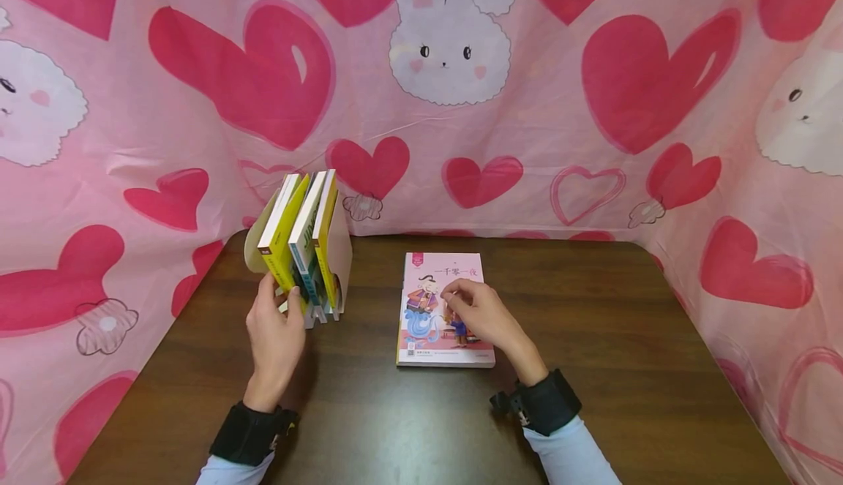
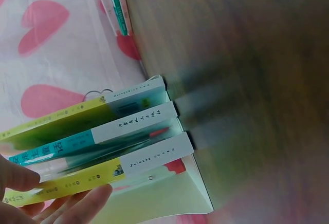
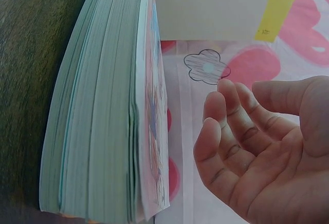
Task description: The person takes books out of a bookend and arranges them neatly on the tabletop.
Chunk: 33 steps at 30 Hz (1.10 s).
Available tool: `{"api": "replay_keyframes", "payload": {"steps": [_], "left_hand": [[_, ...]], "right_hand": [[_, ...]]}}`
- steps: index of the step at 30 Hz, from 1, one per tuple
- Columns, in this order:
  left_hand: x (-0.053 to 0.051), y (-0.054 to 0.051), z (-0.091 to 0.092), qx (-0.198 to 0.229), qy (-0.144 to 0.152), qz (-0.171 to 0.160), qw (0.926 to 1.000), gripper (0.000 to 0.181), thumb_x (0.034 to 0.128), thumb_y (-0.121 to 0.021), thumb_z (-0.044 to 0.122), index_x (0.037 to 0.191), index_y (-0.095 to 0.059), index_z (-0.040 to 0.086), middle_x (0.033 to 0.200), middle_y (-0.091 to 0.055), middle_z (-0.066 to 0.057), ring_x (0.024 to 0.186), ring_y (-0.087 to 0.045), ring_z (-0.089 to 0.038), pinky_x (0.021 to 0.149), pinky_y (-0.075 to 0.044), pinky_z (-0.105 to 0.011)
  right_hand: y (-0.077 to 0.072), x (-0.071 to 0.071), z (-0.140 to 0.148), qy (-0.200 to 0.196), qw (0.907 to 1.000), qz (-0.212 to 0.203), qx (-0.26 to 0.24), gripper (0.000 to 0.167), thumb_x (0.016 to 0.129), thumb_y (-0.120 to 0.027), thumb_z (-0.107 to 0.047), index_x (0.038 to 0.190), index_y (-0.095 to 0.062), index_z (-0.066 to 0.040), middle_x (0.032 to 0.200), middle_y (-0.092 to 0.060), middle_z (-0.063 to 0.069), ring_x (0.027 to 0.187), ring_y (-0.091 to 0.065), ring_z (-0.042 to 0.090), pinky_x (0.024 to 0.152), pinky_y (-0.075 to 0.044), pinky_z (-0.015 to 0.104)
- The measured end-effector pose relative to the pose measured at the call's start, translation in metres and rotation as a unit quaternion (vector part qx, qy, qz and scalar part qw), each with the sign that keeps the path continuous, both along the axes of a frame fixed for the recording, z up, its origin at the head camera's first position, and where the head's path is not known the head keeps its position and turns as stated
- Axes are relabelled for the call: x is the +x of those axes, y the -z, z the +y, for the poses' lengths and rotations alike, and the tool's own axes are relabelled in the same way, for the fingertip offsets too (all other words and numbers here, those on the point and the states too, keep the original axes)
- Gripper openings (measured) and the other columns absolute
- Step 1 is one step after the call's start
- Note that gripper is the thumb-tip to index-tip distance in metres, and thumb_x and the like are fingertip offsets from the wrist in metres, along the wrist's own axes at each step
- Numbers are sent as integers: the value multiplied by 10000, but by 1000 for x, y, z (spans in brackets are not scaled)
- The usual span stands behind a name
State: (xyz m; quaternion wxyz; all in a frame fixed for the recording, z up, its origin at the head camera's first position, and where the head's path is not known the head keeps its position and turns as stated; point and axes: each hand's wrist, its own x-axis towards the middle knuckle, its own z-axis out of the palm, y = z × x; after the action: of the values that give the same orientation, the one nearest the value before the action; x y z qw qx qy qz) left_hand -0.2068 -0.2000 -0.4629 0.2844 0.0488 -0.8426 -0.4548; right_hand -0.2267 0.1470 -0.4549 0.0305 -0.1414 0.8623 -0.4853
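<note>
My left hand (image 1: pixel 276 335) pinches the spine of a yellow book (image 1: pixel 276 267) between thumb and fingers. That book stands in a pale book rack (image 1: pixel 342 251), leaning slightly. Beside it in the rack are a teal-spined book (image 2: pixel 56 149) and another yellow-spined book (image 2: pixel 61 113). A pink-covered book (image 1: pixel 421 269) with cartoon figures lies flat on the table, cover up. Above its right part hovers my right hand (image 1: pixel 484 315), fingers loosely bent and holding nothing. In the right wrist view a gap shows between that hand and the cover.
The dark wooden table (image 1: pixel 593 309) extends around the rack and pink book. Behind and at both sides hangs a pink cloth (image 1: pixel 546 126) with hearts and rabbits. Black bands (image 1: pixel 549 401) with small cameras are worn on both wrists.
</note>
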Motion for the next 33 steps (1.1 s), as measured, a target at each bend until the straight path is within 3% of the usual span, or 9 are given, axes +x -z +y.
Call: {"api": "replay_keyframes", "payload": {"steps": [7,14,18,26,33], "left_hand": [[-2,-2,0,-72,-21,-31,10000,496,1034,-668,99,1497,-499,42,1413,-623,-197,1157,-684,-419,844,-595,-586],[-14,4,-5,-256,302,-640,9972,516,1043,-647,144,1491,-442,-10,1395,-620,-276,1154,-675,-491,850,-574,-606],[-15,6,-7,-314,320,-776,9960,500,1049,-629,145,1480,-442,-26,1378,-623,-292,1129,-682,-504,836,-576,-608],[-12,3,-7,-365,414,-861,9948,480,1067,-602,168,1483,-449,-20,1401,-615,-283,1146,-676,-497,847,-576,-594],[-2,1,-8,-390,392,-914,9943,480,1052,-627,136,1465,-453,-37,1401,-608,-298,1161,-669,-495,861,-570,-592]], "right_hand": [[-3,-1,0,-14,10000,75,57,201,1067,-634,-165,1170,-728,-19,906,-697,132,800,-605,199,742,-509,354],[-2,0,1,89,9999,-36,74,197,1067,-633,-169,1172,-733,-36,916,-697,114,822,-610,207,762,-508,368],[-2,1,0,95,9998,-96,114,202,1069,-631,-180,1183,-732,-47,929,-689,107,844,-606,220,765,-515,371],[-1,1,0,53,9999,-33,83,207,1070,-628,-170,1183,-728,-30,919,-690,116,828,-601,215,751,-512,365],[-1,1,0,19,9999,-41,96,214,1074,-624,-177,1195,-726,-32,930,-693,114,842,-608,222,775,-514,379]]}}
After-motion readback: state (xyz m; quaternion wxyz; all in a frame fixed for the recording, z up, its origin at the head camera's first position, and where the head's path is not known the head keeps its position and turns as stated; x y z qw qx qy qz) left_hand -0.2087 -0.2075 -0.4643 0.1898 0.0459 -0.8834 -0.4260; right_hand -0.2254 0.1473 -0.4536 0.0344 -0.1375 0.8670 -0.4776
